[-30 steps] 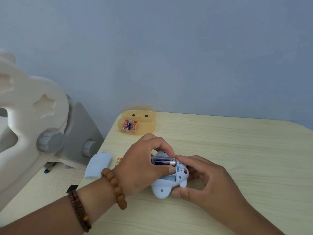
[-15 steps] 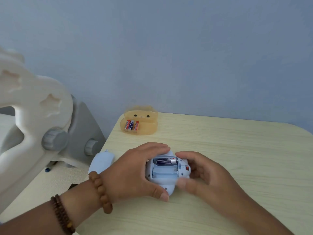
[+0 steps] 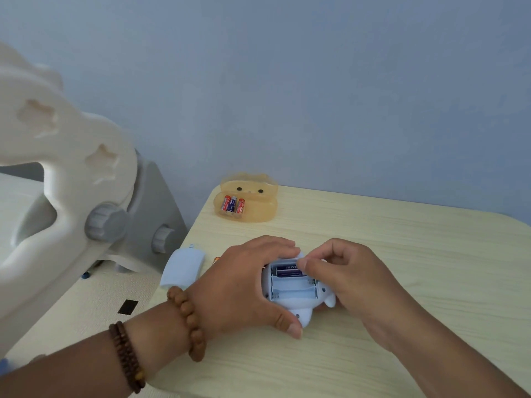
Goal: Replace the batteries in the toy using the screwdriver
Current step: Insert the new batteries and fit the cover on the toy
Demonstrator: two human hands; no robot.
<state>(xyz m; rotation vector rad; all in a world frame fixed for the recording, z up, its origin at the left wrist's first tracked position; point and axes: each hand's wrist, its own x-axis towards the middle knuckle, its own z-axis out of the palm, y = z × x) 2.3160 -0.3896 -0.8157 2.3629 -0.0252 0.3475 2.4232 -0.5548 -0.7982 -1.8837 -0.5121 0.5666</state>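
Your left hand [image 3: 244, 285] clamps the light, slick toy [image 3: 296, 301] at its 9 o'clock flank; right hand [image 3: 353, 280] fingers pinch the rigid battery [image 3: 287, 273].

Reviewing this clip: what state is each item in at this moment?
toy: battery bay open, far slot filled, two nearer slots empty
fitted battery: lying in far slot
battery cover: off, flat on table left of toy
orange case: holds three batteries
left hand: grips toy
right hand: fingers curled, thumb on fitted battery
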